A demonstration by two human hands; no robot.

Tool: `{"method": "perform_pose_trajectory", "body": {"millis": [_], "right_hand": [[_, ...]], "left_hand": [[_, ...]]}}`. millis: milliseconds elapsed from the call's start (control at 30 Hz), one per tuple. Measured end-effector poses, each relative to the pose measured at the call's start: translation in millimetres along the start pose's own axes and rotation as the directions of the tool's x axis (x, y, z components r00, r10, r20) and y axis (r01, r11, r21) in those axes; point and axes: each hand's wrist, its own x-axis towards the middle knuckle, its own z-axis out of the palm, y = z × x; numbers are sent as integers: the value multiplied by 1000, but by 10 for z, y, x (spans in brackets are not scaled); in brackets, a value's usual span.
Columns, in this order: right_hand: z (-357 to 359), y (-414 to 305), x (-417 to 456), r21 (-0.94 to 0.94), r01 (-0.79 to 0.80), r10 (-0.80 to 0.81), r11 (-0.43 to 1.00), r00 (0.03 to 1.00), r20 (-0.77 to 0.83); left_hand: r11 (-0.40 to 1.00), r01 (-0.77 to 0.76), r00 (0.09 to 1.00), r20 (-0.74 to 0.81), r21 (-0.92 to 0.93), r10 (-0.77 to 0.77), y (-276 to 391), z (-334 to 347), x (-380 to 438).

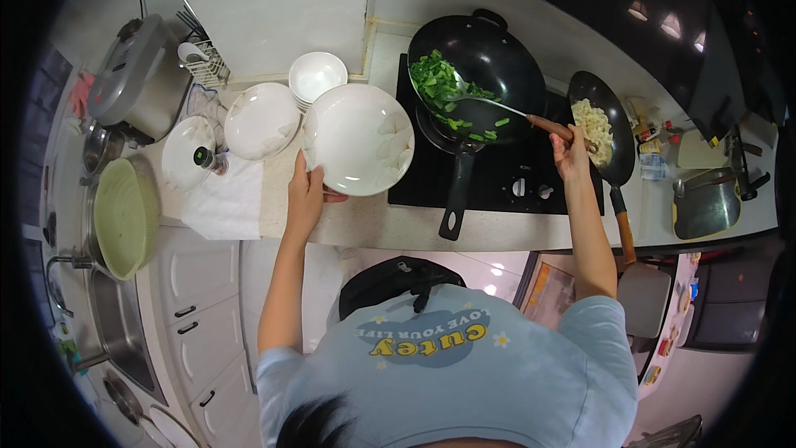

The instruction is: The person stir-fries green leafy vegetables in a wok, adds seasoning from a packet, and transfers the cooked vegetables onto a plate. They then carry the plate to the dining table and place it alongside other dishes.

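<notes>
My left hand [306, 194] grips the lower left rim of a round white plate [354, 137] with a faint leaf pattern. The plate carries no food and is held up left of the hob [404, 190]. In my right hand [572, 152] is the brown handle of a metal cooking spatula [494, 101]. Its head rests among chopped leafy greens [435, 78] in a black wok [504, 62]. The wok's black handle [459, 193] points toward me. Right of it, a dark frying pan [622, 143] holds pale yellow, lumpy food [592, 127], perhaps egg.
Stacked white bowls [317, 74], a patterned plate [261, 121] and another plate [180, 162] with a spice jar [208, 160] stand left. A green basket [124, 218] sits by the sink [121, 330]. Overhead right hangs a black range hood [597, 0]. A cleaver [709, 205] lies far right.
</notes>
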Motion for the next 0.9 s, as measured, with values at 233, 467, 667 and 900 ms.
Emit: {"method": "perform_pose_trajectory", "body": {"millis": [233,467,667,900], "right_hand": [[-124,-2,-356,62,130,-126,990,989,-74],[-139,-152,-706,60,288,-283,956,956,-82],[-52,-289,-1177,58,287,-287,956,958,-2],[425,-18,-2012,-231,437,-392,869,894,216]], "left_hand": [[998,-62,998,33,4,62,98,67,103],[1000,-23,997,81,4,22,52,178,240],[998,-52,994,101,24,49,7,197,218],[999,-35,995,97,0,35,15,143,80]]}}
